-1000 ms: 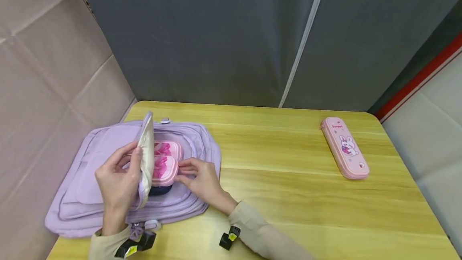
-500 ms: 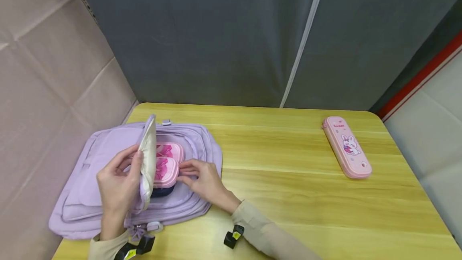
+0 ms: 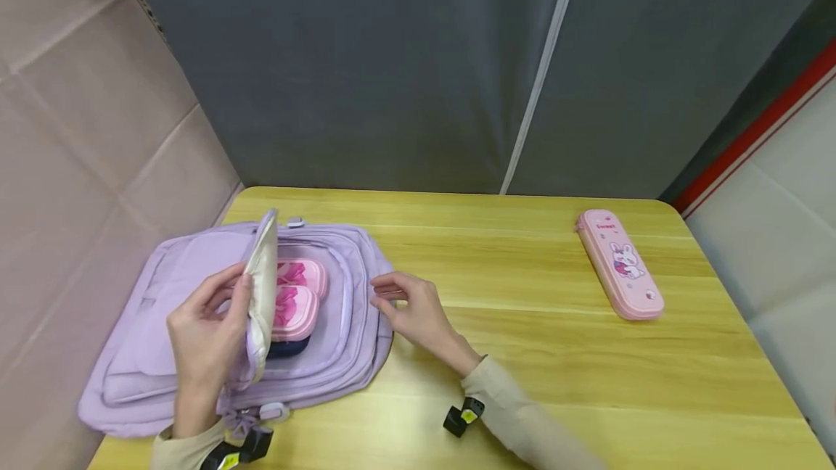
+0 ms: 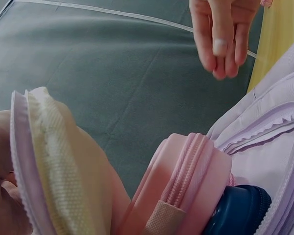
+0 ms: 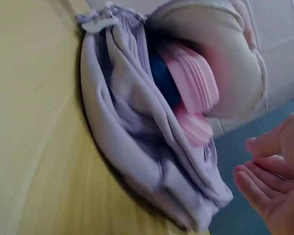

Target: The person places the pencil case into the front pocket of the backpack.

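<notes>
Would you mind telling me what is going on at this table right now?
A person's left hand holds up the cream-lined flap of a lilac fabric backpack lying flat on the wooden table. Pink zipped cases sit in its open compartment. The right hand hovers empty beside the bag. A pink rabbit-print pencil case lies apart.

The right hand (image 3: 418,310) has let go of the pink case (image 3: 295,312) and drawn back; it now hovers, fingers loose, beside the backpack's (image 3: 163,325) right edge. The case sits untouched inside.

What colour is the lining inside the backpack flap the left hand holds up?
Cream, ribbed-textured, on the flap the left hand holds; clearest in the left wrist view.
</notes>
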Demonstrator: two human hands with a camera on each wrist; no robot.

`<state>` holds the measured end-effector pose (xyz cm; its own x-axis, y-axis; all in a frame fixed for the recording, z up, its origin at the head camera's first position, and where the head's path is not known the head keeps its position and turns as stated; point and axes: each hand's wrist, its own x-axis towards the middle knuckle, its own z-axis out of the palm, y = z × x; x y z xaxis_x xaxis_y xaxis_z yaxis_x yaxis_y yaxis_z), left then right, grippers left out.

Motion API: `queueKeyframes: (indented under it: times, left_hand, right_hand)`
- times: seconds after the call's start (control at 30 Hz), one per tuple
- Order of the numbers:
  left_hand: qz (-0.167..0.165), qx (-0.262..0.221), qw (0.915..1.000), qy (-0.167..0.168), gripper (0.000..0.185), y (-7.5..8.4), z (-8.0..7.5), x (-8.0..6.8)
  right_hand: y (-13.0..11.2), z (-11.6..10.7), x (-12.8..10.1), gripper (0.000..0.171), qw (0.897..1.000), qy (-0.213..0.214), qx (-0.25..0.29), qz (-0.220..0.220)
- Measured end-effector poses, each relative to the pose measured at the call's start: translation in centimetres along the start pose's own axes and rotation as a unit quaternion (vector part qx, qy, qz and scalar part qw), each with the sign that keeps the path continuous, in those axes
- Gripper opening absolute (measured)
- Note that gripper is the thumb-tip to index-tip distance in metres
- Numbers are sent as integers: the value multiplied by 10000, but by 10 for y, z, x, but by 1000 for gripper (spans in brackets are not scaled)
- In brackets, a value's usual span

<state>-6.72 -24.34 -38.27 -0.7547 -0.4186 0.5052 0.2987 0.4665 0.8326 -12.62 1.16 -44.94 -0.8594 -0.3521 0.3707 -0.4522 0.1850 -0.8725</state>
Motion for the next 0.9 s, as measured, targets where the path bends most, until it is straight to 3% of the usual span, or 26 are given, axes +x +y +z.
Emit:
queueKeyframes:
  times: [0.5,0.9]
  left_hand:
    - [-89,177,9998,77,22,-7,-3,-2]
    - [-59,281,9996,45,23,-8,-3,-1]
  right_hand:
    - [11,-62,-16,34,9954,603,-677,298]
    - [23,-127,-37,49,9792,1314,-1413,622]
